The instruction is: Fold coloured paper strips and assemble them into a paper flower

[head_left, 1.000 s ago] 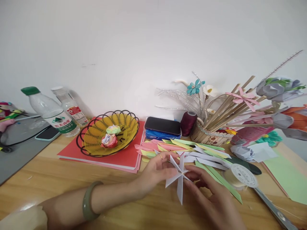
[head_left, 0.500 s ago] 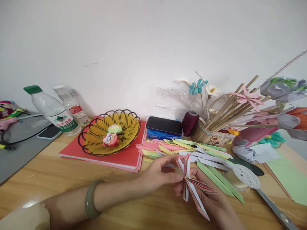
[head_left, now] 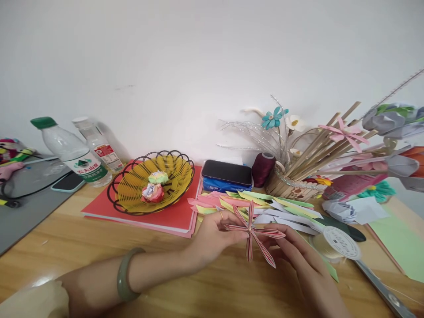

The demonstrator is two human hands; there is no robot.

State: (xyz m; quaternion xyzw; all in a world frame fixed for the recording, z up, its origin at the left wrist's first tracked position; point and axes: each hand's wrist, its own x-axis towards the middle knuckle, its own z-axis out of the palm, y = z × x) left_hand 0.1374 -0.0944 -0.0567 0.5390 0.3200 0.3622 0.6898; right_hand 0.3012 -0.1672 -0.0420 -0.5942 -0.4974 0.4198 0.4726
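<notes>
A folded paper flower point(head_left: 250, 229) with several narrow pleated petals, striped red and white, is held up over the table. My left hand point(head_left: 217, 236) pinches it near its centre, thumb in front. The fingers of my right hand point(head_left: 298, 254) are bent around the petals on the right side, partly hidden behind them. Just behind the flower lies a pile of folded paper strips point(head_left: 232, 201) in pink, yellow, green and white.
A yellow basket point(head_left: 179, 172) with two crumpled paper balls stands on red paper point(head_left: 96, 201). Bottles point(head_left: 76, 154) lean left. A phone point(head_left: 227, 172) rests on a blue packet. Right are a thread spool point(head_left: 338, 245), scissors point(head_left: 380, 285) and a basket of sticks point(head_left: 294, 187).
The paper flower has turned to face me, its petals now spread out like a star. My right hand has shifted up and its fingers have come to the right-hand petals.
</notes>
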